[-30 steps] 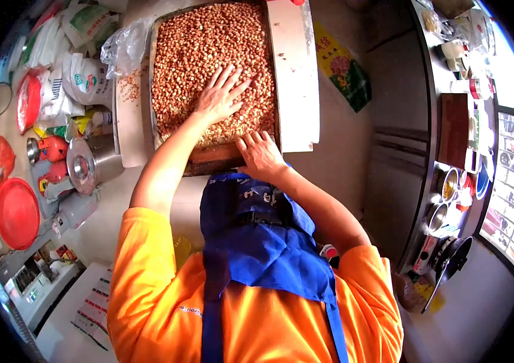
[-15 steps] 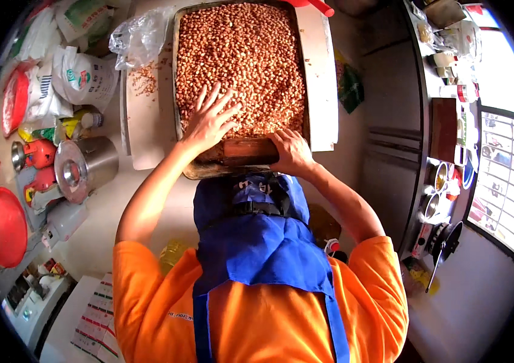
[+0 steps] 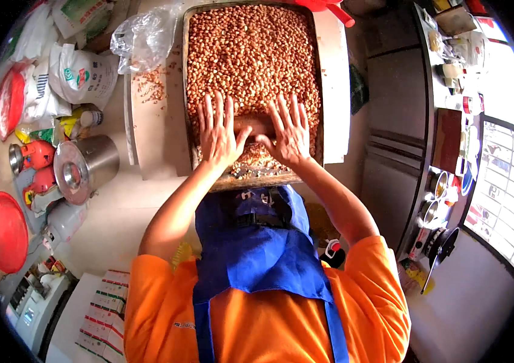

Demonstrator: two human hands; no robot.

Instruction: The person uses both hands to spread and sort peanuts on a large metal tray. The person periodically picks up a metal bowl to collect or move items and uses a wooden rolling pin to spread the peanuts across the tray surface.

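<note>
A large metal baking tray (image 3: 318, 72) in front of me holds a thick layer of reddish-brown peanuts (image 3: 251, 54). Across its near part lies a brown wooden roller (image 3: 254, 125), partly covered by my hands. My left hand (image 3: 217, 136) rests flat over the roller's left side, fingers stretched forward onto the peanuts. Over the right side, my right hand (image 3: 290, 133) lies flat in the same way, its fingers spread. My thumbs point toward each other. Behind the roller, nearer to me, crushed bits (image 3: 257, 160) are scattered on the tray bottom.
The tray sits on a pale board or table (image 3: 154, 139), with a clear plastic bag (image 3: 145, 36) and loose skins (image 3: 150, 85) to its left. A red plastic item (image 3: 332, 9) lies at the far right corner. A steel pot (image 3: 87, 169) and white sacks (image 3: 81, 72) stand left.
The roller has moved away from me, from the tray's near edge onto the peanuts. My left hand has come off the peanuts onto the roller, and my right hand has shifted forward with it.
</note>
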